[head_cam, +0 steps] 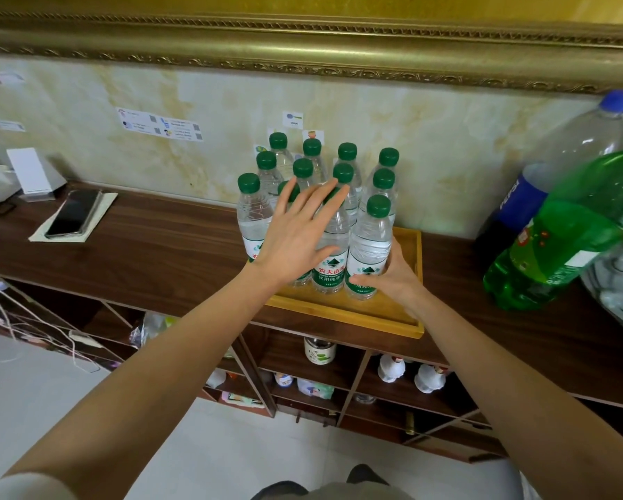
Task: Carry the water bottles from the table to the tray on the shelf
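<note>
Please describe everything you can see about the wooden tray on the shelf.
The tray is a shallow rectangle of light yellowish wood with a low raised rim. It lies flat on the dark brown shelf top, its front rim near the shelf's edge. Green-capped water bottles stand upright in it, packed in rows; bare floor shows only along the front and right. The right hand reaches in over it, holding the front right bottle. Whether the hand touches the tray is unclear.

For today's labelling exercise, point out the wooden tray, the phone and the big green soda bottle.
wooden tray (346, 313): head view, front rim.
phone (73, 212): head view, middle of its dark screen.
big green soda bottle (569, 225): head view, middle of its body.
</note>
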Action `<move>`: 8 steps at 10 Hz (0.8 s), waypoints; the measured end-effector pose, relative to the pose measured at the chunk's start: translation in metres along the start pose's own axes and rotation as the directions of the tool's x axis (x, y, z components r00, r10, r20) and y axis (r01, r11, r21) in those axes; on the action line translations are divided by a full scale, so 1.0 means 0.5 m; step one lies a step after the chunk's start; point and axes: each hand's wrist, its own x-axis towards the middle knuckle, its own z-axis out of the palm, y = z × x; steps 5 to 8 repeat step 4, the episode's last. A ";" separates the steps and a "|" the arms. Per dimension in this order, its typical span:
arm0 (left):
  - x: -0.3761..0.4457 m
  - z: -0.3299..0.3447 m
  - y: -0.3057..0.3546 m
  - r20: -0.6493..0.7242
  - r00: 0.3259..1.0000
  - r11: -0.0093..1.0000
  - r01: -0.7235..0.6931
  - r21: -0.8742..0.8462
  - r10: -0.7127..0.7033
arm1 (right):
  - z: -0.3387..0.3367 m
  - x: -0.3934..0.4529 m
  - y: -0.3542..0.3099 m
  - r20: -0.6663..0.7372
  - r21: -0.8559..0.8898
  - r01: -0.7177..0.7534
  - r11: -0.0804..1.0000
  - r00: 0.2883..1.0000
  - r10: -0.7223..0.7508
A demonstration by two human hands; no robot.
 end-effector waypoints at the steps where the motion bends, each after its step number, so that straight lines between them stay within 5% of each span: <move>1: 0.000 0.000 0.000 -0.009 1.000 1.000 -0.001 -0.004 0.000 | -0.001 -0.001 -0.002 -0.001 0.001 -0.002 1.000 1.000 0.002; 8: 0.001 -0.014 0.004 -0.056 0.998 0.996 0.007 -0.087 -0.011 | -0.040 -0.044 -0.009 -0.060 -0.146 -0.056 0.988 0.997 0.047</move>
